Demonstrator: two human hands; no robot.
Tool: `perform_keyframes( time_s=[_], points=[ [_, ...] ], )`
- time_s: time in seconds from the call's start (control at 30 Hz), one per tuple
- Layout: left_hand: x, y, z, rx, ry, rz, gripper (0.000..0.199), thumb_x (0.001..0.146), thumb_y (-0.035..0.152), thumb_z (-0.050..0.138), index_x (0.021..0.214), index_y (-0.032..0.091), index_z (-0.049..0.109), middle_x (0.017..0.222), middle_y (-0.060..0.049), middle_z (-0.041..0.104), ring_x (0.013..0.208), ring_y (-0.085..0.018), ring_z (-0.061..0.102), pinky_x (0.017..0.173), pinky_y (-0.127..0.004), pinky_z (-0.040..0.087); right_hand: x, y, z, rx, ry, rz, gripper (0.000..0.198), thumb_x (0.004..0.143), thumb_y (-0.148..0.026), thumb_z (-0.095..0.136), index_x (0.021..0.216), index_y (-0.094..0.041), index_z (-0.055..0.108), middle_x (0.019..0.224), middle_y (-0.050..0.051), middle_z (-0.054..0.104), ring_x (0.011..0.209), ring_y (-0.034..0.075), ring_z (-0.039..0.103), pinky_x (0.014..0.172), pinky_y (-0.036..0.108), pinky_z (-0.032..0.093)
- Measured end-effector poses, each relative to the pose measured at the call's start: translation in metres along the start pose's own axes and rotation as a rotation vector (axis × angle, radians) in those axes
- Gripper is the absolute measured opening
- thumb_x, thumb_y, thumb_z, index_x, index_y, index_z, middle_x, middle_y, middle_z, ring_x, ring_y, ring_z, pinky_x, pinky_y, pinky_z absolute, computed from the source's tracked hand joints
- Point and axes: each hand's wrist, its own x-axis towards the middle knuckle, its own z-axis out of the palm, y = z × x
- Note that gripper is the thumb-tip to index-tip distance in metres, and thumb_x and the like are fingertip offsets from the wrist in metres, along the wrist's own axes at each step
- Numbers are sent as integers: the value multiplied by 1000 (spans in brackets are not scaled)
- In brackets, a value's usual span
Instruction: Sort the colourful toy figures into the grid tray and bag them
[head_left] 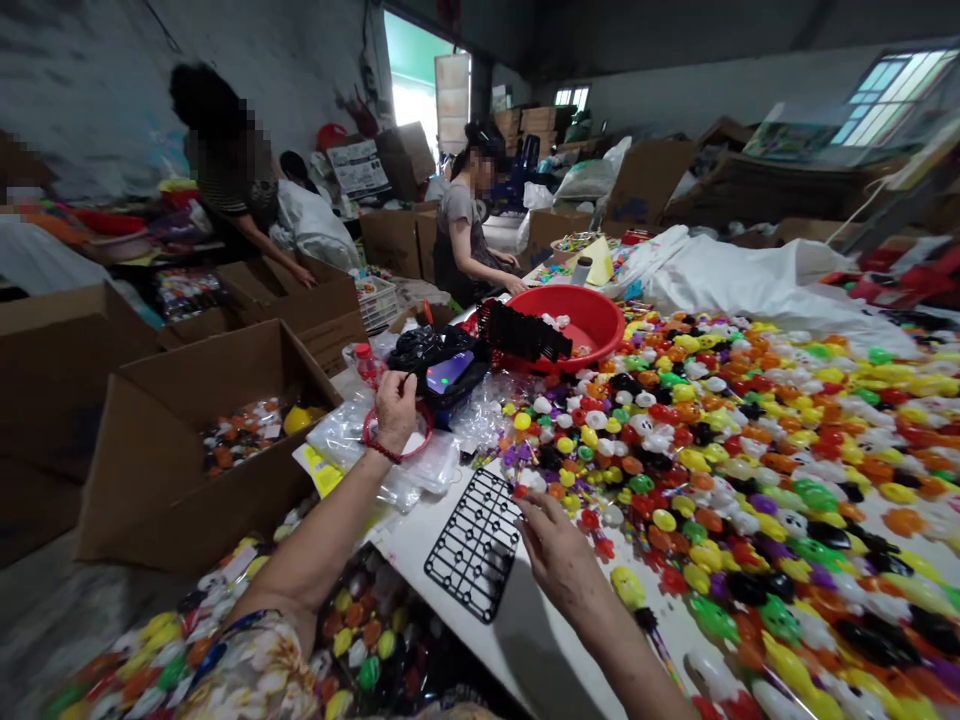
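Observation:
A black plastic grid rack lies flat on the white table in front of me. My right hand is at its right edge, fingers bent together around a small red plastic piece by the far right corner. My left hand, a beaded bracelet at the wrist, is over a small red-rimmed dish. Its fingers are curled closed near a black plastic bag; whatever they hold is hidden. Clear plastic bags lie under and around the dish.
Colourful plastic figures cover the table's right side. Behind stands a red basin with black racks leaning on it. An open carton is at left, near a red-capped bottle. Two people work further back.

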Motion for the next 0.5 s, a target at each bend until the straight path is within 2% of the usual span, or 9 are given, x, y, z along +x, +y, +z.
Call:
perform_keyframes(
  time_s=[0.1,0.23,0.33,0.43,0.5],
  points=[
    [-3,-8,-3,44,-28,-11,15,86,23,51,71,22,48,77,-1,52,79,-18,53,79,-31,46,22,-8,2,30,-46,-37,26,95,-18,44,110,-21,66,107,12,66,90,21,69,77,32,61],
    [-4,-6,-5,171,-48,69,3,83,19,52,81,21,52,88,-6,55,89,-22,55,87,-37,46,42,-15,6,41,-84,-72,26,97,-19,43,112,-21,64,112,12,64,90,20,68,77,32,59],
    [-2,8,-4,286,-54,227,19,81,16,54,100,18,55,106,-12,56,106,-27,53,98,-42,42,52,-21,9,18,-95,-68,24,97,-20,45,111,-21,64,112,11,64,87,20,68,76,31,58],
    [3,29,3,461,-199,381,30,82,25,61,111,18,55,114,-15,56,110,-32,50,98,-47,40,57,-26,13,10,-112,-74,22,96,-18,46,107,-20,65,110,12,64,86,20,68,74,31,57],
    [8,40,10,598,-360,439,27,82,30,66,105,17,59,110,-16,58,108,-35,51,92,-47,42,57,-29,15,9,-120,-83,20,95,-17,47,104,-19,65,109,11,64,87,20,67,73,30,56]
  ],
)
